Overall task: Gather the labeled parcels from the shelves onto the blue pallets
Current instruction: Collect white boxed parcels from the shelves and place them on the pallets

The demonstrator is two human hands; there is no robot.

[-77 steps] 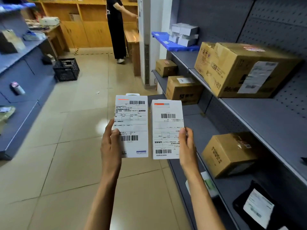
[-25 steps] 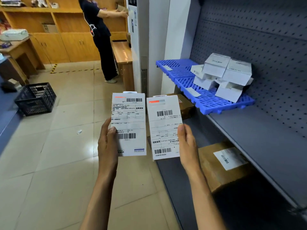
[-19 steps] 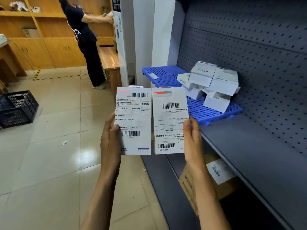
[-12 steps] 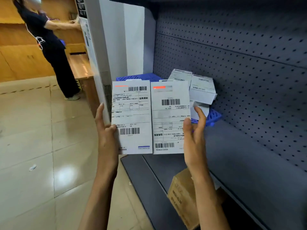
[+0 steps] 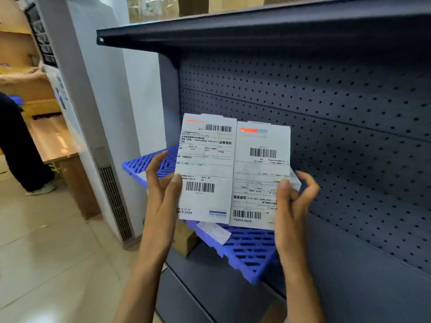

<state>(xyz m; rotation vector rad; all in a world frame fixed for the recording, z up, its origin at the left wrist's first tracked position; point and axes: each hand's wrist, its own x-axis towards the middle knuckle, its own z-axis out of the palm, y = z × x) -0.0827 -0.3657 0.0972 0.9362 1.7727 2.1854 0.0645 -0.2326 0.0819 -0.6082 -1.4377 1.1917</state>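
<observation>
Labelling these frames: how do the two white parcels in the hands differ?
The left parcel, pinched by the left hand, has its top barcode at the upper right. The right parcel, pinched by the right hand, has an orange-red patch on top and a centred barcode. Both are white, upright, side by side above the blue pallet.

Two held parcels (image 5: 233,171) conceal most of the blue pallet (image 5: 247,250); fine label print is blurred. Bystander (image 5: 16,145) cropped by left edge.
</observation>
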